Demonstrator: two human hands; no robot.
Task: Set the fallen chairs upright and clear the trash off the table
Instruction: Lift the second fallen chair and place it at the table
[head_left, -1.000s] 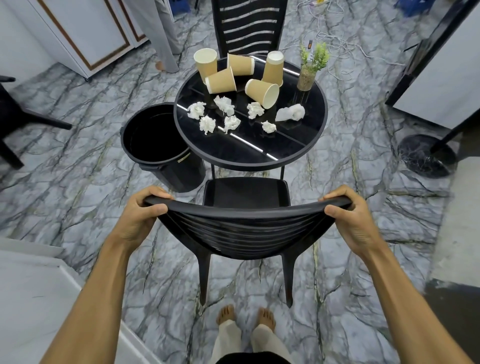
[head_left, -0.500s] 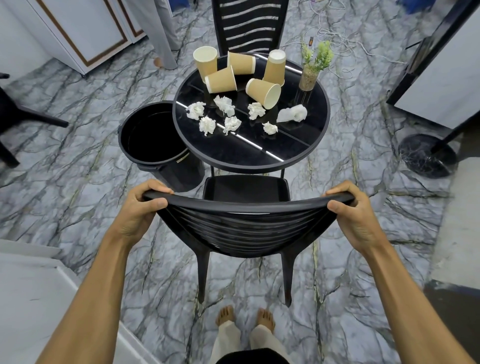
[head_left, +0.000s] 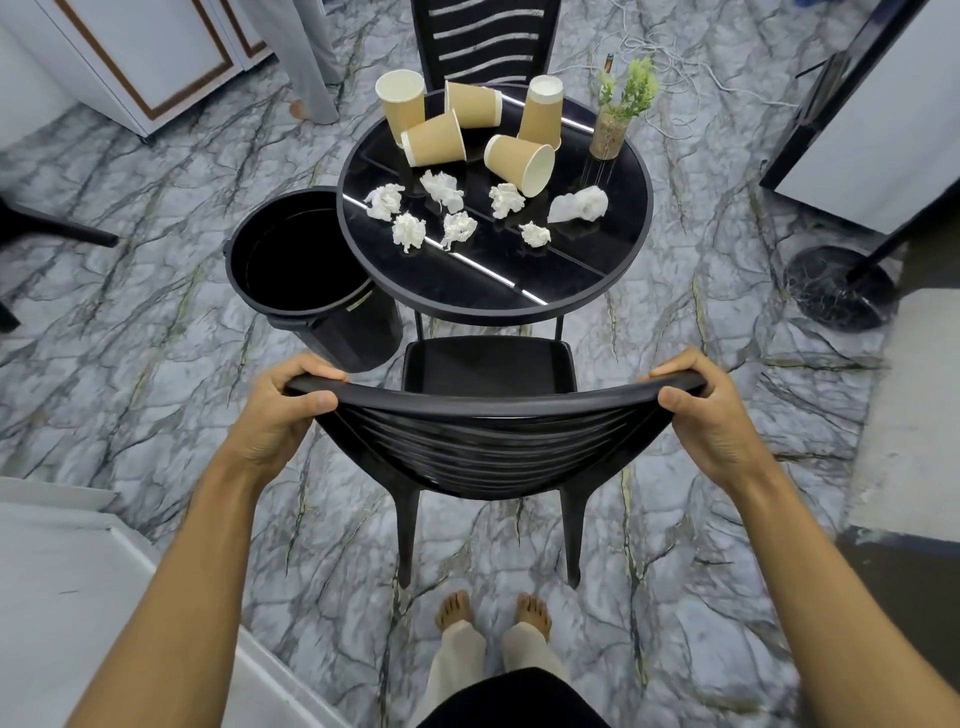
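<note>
A black plastic chair (head_left: 488, 447) stands upright on its legs right in front of me, its seat facing the round black table (head_left: 582, 291). My left hand (head_left: 280, 410) grips the left end of its top rail and my right hand (head_left: 711, 410) grips the right end. On the table lie several tan paper cups (head_left: 519, 162), some upright and some tipped over, and several crumpled white tissues (head_left: 409, 231). A second black chair (head_left: 485, 39) stands upright behind the table.
An open black trash bin (head_left: 306, 275) stands on the floor against the table's left side. A small potted plant (head_left: 615, 111) is on the table's back right. A black round stand base (head_left: 839, 288) sits right. A person's leg (head_left: 311, 62) is at the back left.
The chair has slid a little forward toward the table, with both hands still gripping its top rail. Nothing on the table has moved.
</note>
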